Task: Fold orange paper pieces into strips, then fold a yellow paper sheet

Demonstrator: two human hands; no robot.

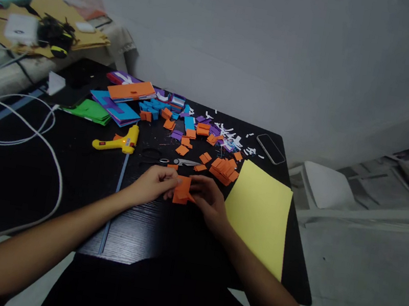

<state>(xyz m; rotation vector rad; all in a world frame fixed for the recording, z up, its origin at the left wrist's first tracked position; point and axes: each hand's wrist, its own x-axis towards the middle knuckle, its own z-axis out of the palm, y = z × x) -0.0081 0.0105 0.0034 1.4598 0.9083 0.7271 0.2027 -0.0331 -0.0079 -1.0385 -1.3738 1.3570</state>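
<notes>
An orange paper piece (182, 189) with a fold near its lower edge is held between my two hands, above the black table (129, 234). My left hand (158, 183) pinches its left side between thumb and fingers. On its right side, my right hand (209, 200) has closed its thumb and fingers on the paper's edge and folded part. Just beyond my hands lie scissors (183, 162) with dark handles. A heap of small folded orange papers (224, 170) sits past my right hand.
A yellow glue gun (116, 144) lies to the left. Yellow sheets (260, 213) are at the right, a phone (270, 149) behind them. Folded coloured papers (118, 108) and white scraps (230, 136) cover the back. A white cable (57, 166) loops across the left.
</notes>
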